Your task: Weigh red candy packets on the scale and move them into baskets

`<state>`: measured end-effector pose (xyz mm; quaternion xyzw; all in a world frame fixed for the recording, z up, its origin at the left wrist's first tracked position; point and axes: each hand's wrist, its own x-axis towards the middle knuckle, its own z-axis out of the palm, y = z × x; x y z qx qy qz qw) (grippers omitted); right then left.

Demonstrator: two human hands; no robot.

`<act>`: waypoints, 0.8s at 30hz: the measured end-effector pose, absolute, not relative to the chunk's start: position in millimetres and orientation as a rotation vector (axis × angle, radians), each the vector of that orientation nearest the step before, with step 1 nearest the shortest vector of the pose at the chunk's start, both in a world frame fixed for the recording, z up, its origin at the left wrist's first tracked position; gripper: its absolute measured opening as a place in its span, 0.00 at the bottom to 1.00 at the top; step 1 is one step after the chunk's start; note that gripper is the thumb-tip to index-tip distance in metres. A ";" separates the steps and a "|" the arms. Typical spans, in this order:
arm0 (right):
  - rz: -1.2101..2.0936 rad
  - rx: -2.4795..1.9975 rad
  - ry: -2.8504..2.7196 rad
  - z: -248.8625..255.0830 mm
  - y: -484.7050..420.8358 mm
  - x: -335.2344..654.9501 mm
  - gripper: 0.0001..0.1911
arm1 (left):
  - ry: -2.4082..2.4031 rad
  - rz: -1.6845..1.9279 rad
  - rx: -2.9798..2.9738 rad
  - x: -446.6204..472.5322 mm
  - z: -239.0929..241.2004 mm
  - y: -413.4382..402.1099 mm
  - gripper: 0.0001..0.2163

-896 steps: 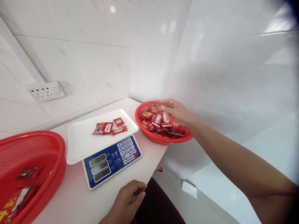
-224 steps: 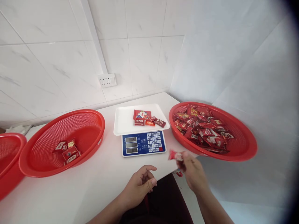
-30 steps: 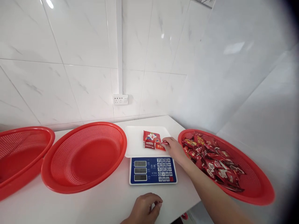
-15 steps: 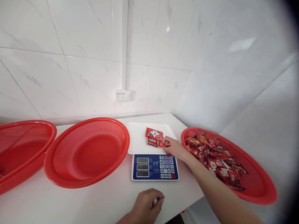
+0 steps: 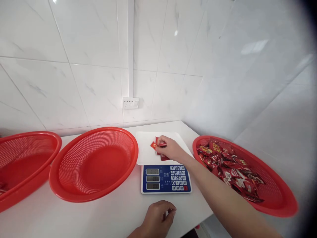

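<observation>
My right hand [image 5: 168,147] is closed on small red snack packets [image 5: 154,145] over the white pan of a digital scale [image 5: 166,178]. The fingers cover much of them, so I cannot tell how many are held. Part of a dark red wrapper [image 5: 164,158] shows just under the hand, at the pan. Near the table's front edge, below the scale, my left hand [image 5: 158,216] rests with curled fingers, thumb close to the forefinger and nothing visible between them. The digits on the scale's displays are too faint to read surely.
To the right, a red basket [image 5: 279,185] holds a pile of red snack packets [image 5: 230,165]. A red perforated basket [image 5: 106,165] stands left of the scale, and another red basket [image 5: 27,158] overlaps the left edge of view. A socket [image 5: 130,103] sits on the tiled wall.
My right hand has moved left across the pan and now covers the packets that lay there in view. My left hand stays in nearly the same place.
</observation>
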<state>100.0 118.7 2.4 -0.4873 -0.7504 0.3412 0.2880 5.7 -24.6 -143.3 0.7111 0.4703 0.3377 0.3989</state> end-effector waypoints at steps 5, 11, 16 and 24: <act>1.237 -1.012 -1.980 11.3 117.2 24.8 0.06 | 1.230 0.879 1.815 2.8 -140.4 -24.7 0.11; 1.177 -0.877 -2.116 -4.6 113.1 -7.9 0.28 | 1.234 0.883 1.813 1.9 -138.5 -25.9 0.11; 0.704 -0.997 -2.243 -25.6 108.8 32.1 0.23 | 1.212 0.841 1.821 3.6 -139.6 -26.1 0.11; 0.095 -1.475 -2.440 -51.6 119.2 117.0 0.17 | 1.181 0.850 1.835 5.6 -141.7 -28.2 0.11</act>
